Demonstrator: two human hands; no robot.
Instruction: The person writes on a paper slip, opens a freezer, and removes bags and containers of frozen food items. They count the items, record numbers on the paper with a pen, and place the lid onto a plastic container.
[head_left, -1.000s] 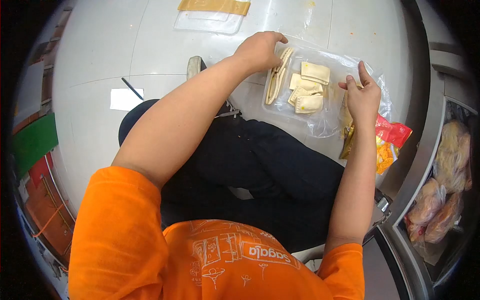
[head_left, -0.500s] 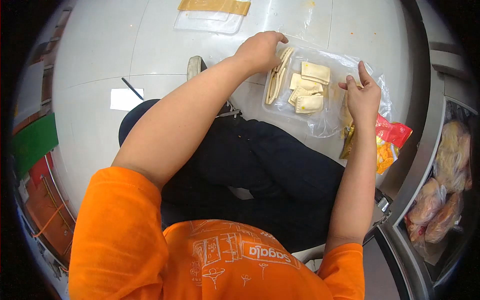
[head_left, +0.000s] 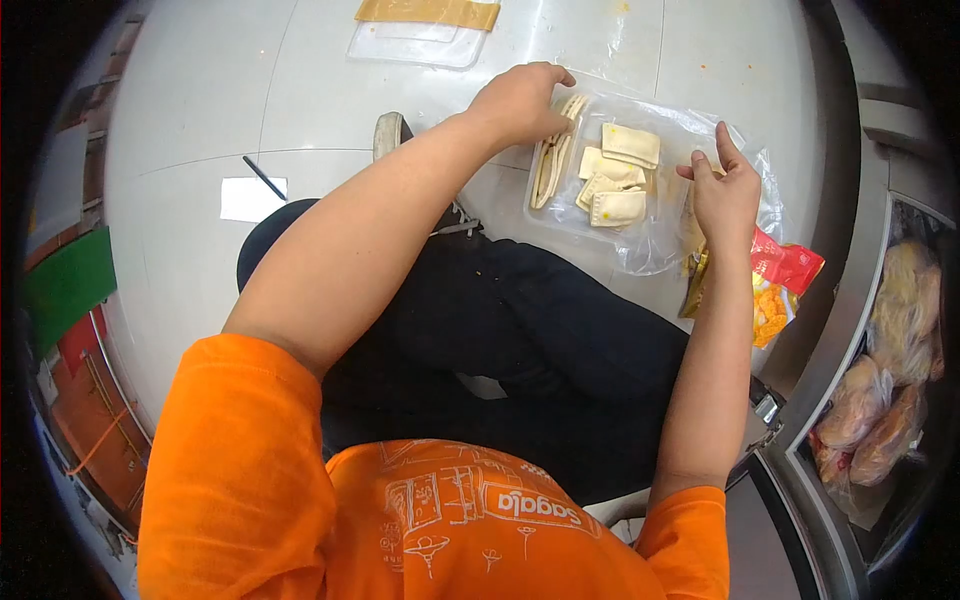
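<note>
A clear plastic container point(head_left: 560, 225) sits on the tiled floor in front of me. Several pale rectangular filled pastries point(head_left: 618, 208) with crimped edges lie overlapping in its middle. Along its left wall, more of these pastries point(head_left: 550, 170) stand on edge in a row. My left hand point(head_left: 520, 103) is at the container's far left corner, thumb and index finger apart, the thumb against the row's upper end. My right hand point(head_left: 727, 195) hovers by the right side over clear plastic film point(head_left: 655, 255), its thumb and index finger spread and nothing visible between them.
A red and yellow food packet point(head_left: 785, 270) lies beside my right forearm. A clear lid with brown tape point(head_left: 425, 35) is farther off. White paper point(head_left: 250, 200) and a black pen point(head_left: 264, 177) lie left. At right, an open freezer drawer point(head_left: 865, 350) holds bagged food.
My left thumb has shifted slightly right, onto the upper end of the upright pastries. My right hand and the pastries in the middle stay where they were.
</note>
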